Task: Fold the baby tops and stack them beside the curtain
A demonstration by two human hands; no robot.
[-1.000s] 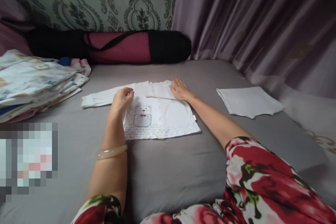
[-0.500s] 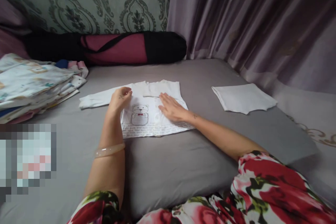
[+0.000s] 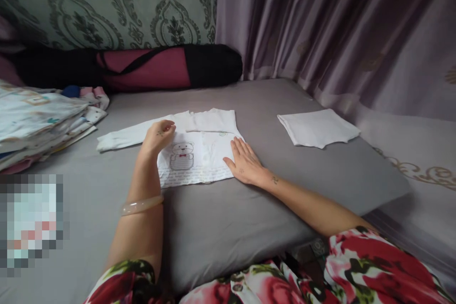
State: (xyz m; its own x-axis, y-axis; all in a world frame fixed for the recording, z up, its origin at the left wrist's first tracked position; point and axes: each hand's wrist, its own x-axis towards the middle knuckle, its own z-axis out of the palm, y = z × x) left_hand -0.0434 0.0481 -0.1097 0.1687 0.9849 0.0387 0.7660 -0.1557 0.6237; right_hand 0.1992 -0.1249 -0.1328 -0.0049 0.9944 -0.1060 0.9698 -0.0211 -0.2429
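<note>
A small white long-sleeved shirt (image 3: 213,152) lies on the bed, with a bear drawing and lines of print along its hem. One sleeve (image 3: 123,134) stretches out to the left; the other sleeve (image 3: 212,121) is folded across the top of the front. My left hand (image 3: 158,135) is at the shirt's left side, its fingers curled in; anything inside them is hidden. My right hand (image 3: 245,161) lies flat at the shirt's right edge, fingers spread, partly on the cloth and holding nothing.
A folded white garment (image 3: 318,128) lies to the right on the grey sheet (image 3: 242,218). Folded clothes (image 3: 42,118) are piled at the left. A long black and maroon bag (image 3: 142,69) runs along the wall, and a purple curtain (image 3: 313,23) hangs at the right.
My right hand has slid from the middle of the shirt's front out to its right edge. My left hand stays by the left side. The view has turned slightly right.
</note>
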